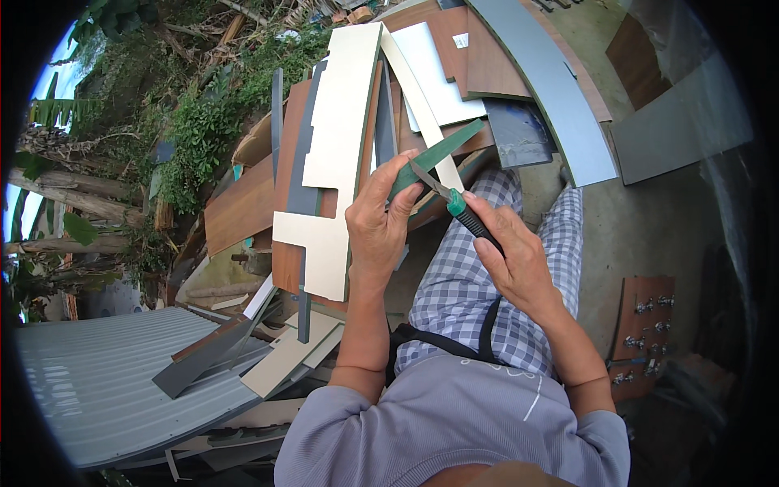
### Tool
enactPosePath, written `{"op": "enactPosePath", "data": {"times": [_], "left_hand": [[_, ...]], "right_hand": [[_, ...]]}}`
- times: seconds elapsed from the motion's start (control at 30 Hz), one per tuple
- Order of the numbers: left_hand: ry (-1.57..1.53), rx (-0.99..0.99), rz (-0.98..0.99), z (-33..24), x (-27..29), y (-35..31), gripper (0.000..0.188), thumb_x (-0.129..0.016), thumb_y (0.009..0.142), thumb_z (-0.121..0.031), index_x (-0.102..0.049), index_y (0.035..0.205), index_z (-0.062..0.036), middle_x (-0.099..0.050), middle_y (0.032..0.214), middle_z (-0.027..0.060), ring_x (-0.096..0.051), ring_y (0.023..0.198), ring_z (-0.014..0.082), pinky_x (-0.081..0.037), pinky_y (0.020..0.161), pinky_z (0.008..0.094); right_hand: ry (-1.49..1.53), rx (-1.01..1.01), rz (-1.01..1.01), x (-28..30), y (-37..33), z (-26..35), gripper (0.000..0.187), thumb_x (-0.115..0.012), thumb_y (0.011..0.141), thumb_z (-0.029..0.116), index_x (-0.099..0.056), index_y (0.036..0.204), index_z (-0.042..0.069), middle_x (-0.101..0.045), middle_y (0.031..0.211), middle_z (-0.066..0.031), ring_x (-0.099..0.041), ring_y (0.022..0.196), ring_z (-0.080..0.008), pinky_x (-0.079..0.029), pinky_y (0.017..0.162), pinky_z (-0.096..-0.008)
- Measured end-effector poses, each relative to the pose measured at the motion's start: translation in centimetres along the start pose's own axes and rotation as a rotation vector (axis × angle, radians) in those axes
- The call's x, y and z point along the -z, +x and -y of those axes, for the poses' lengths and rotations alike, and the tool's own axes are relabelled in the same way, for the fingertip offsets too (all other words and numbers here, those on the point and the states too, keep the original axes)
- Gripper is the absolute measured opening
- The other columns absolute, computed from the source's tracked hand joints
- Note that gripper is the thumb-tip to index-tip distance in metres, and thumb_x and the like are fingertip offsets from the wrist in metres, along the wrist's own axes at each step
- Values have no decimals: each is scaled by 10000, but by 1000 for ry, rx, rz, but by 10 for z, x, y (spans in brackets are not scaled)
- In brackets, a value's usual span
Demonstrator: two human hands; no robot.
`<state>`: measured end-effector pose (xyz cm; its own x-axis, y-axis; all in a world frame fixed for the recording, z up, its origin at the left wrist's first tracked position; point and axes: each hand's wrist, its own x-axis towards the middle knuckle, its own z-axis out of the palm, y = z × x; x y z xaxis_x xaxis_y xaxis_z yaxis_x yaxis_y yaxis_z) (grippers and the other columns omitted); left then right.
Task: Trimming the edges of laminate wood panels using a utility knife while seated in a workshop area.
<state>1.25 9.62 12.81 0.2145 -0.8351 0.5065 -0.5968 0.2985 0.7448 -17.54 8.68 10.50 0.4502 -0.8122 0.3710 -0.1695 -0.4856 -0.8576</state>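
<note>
My left hand [380, 217] grips a flat, dark green tapered strip [451, 148] near its wide end, and the pointed end reaches away to the upper right. What the strip is made of I cannot tell. My right hand [516, 253] is closed round a knife [469, 216] with a black ribbed handle and a green collar. Its blade points up and left, lying over the strip close to my left fingers; whether it cuts in I cannot tell. A notched cream board [334, 114] leans just beyond my left hand.
Brown panels [243, 203], a white sheet [430, 73] and a long grey-blue board [560, 105] are piled ahead. Corrugated metal sheeting [114, 381] and offcuts [296, 353] lie at the left. On the right floor are brown pieces with metal fittings [641, 333].
</note>
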Motion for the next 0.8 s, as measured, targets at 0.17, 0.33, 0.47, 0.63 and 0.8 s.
{"op": "enactPosePath", "data": {"times": [0.17, 0.33, 0.47, 0.63, 0.8], "left_hand": [[30, -2, 5, 1, 3, -1, 302, -637, 841, -171, -605, 1110, -36, -652, 1064, 117, -636, 972, 217, -523, 789, 311], [31, 22, -4, 3, 6, -2, 306, -638, 839, -182, -609, 1110, -44, -653, 1065, 114, -632, 983, 214, -514, 817, 315], [17, 40, -17, 7, 7, -3, 301, -637, 842, -189, -613, 1106, -47, -653, 1068, 112, -627, 994, 209, -508, 828, 313], [13, 46, -18, 8, 7, -2, 301, -634, 847, -199, -615, 1105, -46, -652, 1069, 114, -624, 998, 209, -503, 836, 316], [8, 25, -16, 7, 5, 0, 295, -634, 850, -196, -617, 1100, -40, -653, 1064, 113, -626, 988, 206, -500, 836, 311]], "right_hand": [[-49, -113, 15, -2, 4, -13, 439, -543, 893, 186, -471, 1325, 166, -481, 747, -96, -521, 628, -234, -451, 592, -354], [-116, -175, -29, -8, 9, -43, 416, -515, 917, 229, -469, 1326, 174, -486, 745, -98, -525, 651, -246, -449, 633, -370], [-181, -246, -60, -11, 13, -74, 400, -471, 939, 289, -466, 1329, 205, -512, 760, -110, -556, 703, -267, -454, 674, -390], [-263, -343, -70, -10, 25, -110, 399, -437, 946, 325, -461, 1329, 216, -568, 823, -153, -587, 784, -327, -458, 711, -427], [-326, -448, -64, -5, 37, -132, 407, -404, 946, 358, -454, 1322, 209, -611, 919, -210, -594, 885, -383, -455, 754, -468]]}}
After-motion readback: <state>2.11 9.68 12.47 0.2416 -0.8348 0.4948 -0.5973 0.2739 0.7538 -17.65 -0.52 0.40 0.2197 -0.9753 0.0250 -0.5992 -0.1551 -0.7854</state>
